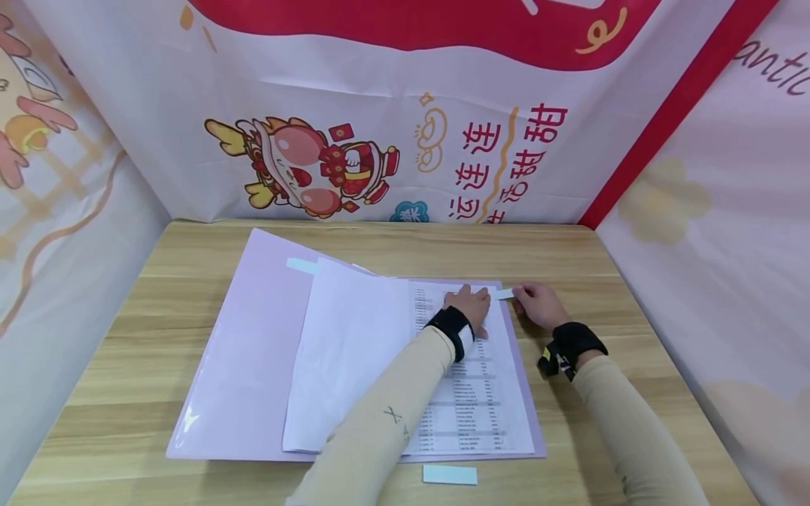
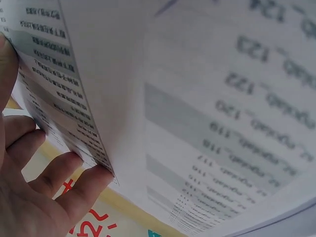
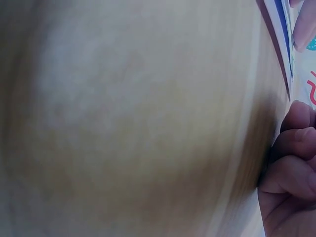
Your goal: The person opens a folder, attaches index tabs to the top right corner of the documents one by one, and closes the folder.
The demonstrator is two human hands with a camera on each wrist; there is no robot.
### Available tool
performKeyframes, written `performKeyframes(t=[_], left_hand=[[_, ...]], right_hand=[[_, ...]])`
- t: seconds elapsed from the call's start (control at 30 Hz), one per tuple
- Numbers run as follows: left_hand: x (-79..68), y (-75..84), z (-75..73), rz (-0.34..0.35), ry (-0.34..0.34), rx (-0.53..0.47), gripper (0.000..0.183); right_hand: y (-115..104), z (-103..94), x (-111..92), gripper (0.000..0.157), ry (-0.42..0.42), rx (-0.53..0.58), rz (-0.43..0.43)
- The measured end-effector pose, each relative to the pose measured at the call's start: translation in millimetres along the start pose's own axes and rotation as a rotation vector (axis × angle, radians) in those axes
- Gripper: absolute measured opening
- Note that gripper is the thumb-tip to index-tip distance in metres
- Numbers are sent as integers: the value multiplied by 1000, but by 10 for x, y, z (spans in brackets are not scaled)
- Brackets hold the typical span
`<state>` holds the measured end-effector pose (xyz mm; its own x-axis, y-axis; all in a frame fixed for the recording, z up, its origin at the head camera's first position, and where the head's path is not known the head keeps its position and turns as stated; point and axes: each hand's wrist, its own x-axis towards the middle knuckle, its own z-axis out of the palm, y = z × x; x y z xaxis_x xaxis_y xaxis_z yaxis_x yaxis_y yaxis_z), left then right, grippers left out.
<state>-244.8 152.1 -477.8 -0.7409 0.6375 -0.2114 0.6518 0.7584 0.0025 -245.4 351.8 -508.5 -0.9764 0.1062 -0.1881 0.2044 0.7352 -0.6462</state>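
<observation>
A lilac folder [image 1: 234, 365] lies spread on the table, with printed sheets [image 1: 471, 422] on its right side and a white page [image 1: 348, 337] turned over to the left. My left hand [image 1: 469, 308] presses on the printed sheet near its top right, and the left wrist view shows its fingers [image 2: 89, 185] spread over the printed rows. At the sheet's upper right edge, my right hand [image 1: 541, 303] pinches the outer end of a pale blue sticky note strip [image 1: 504, 294]. Curled fingers [image 3: 291, 173] of that hand sit close over the wood in the right wrist view.
A pale blue sticky note pad [image 1: 450, 475] lies on the wooden table [image 1: 588, 267] below the folder's lower edge. Another pale strip [image 1: 301, 265] sticks out past the turned page's top left corner. Printed cloth curtains [image 1: 380, 84] enclose the table at the back and sides.
</observation>
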Motion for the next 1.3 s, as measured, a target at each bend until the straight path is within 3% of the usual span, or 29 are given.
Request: performKeyframes(t=[0.23,0.43,0.63,0.9,1.03,1.17,1.3], left_hand=[[-110,-4,-57,16,71,-1,72],[4,-25,50,15,75,24,74],[128,-48,173,24,79,23,76],[-6,-63,69,40,108,37,75],[13,-95,118,47,117,65,81],[35,-129,150,42,141,105,84],[1,-141,109,49,157,121,84]], right_hand=[[-2,8,-3,33,35,-24,-54],[-8,23,-10,34,44,-62,-39],[-48,15,-28,29,77,-181,-40],[-175,30,-49,37,197,-353,-24],[-243,84,-45,30,225,-375,-60],[-306,153,-49,20,211,-358,-111],[-342,212,-28,18,165,-347,-96]])
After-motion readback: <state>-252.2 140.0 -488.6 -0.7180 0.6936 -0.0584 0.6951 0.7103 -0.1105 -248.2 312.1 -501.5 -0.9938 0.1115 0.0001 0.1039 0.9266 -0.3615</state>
